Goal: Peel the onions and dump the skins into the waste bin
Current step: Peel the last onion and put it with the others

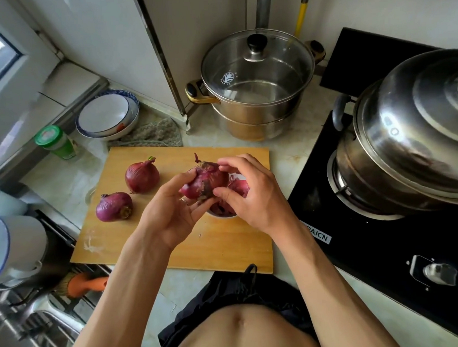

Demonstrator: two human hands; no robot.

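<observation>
Mid-frame, left hand (pixel 171 203) and right hand (pixel 250 193) grip a half-skinned red onion (pixel 205 181); two onions (pixel 142 176) at centre-left look unpeeled, skins undumped.

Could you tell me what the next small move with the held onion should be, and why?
Probably pull a strip of skin loose with the right hand and drop it into the bowl below. The left hand cradles the onion, which still wears its dry skin, the right fingertips already pinch it, and the bowl holds peelings.
</observation>
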